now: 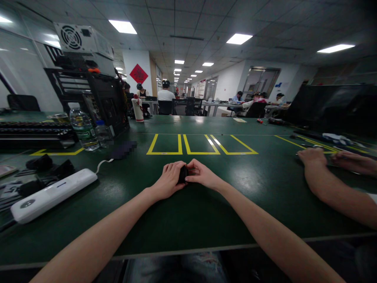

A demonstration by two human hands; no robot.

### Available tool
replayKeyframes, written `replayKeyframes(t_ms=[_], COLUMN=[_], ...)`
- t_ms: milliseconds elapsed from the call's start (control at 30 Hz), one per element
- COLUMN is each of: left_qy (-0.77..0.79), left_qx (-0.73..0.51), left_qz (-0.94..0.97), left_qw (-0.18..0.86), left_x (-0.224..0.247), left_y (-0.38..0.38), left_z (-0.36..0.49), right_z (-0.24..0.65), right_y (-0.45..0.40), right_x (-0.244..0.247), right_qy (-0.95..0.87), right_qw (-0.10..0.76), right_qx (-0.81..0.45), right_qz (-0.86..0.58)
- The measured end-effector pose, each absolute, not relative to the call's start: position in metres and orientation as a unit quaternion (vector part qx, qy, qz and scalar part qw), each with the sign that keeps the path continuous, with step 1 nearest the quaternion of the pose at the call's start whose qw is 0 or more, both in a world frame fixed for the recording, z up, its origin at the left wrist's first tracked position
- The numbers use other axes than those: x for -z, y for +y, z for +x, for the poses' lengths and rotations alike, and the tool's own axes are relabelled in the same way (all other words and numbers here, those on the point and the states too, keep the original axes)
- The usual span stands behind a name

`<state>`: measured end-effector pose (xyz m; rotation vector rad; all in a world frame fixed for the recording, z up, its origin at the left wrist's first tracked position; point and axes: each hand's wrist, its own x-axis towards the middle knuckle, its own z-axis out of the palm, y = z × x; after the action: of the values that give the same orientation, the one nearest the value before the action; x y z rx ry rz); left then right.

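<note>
A small black object is held between my two hands above the green table, near its middle. My left hand wraps round it from the left, its fingers bent over the far side and its thumb on the near side. From the right, my right hand pinches the same object between thumb and fingers. Both hands cover much of it, so its exact shape is hidden. Just beyond the hands, yellow tape outlines mark the tabletop.
A white power strip, black adapters, water bottles and an open computer case stand left. At the right, another person's hands work over the table near a dark monitor. A white-red cylinder stands behind.
</note>
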<state>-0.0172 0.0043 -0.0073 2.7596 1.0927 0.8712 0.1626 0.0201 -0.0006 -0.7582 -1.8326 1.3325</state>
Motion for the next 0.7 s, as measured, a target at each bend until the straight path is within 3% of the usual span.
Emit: replayKeyframes(t_ms=[233, 367, 700], left_qy=[0.355, 0.353, 0.355], left_qx=[-0.282, -0.265, -0.271], left_qz=[0.891, 0.897, 0.894], left_qw=[0.024, 0.031, 0.03], left_x=[0.0075, 0.0025, 0.005], left_y=[0.0043, 0.0006, 0.0031], left_z=[-0.0171, -0.018, -0.0166], right_z=[0.1608, 0.1613, 0.1622], right_y=[0.023, 0.0235, 0.0204], right_x=[0.0049, 0.0044, 0.0013], right_qy=[-0.702, -0.698, -0.697], right_qw=[0.394, 0.367, 0.382], right_qx=[-0.499, -0.499, -0.521], right_qz=[-0.321, -0.36, -0.313])
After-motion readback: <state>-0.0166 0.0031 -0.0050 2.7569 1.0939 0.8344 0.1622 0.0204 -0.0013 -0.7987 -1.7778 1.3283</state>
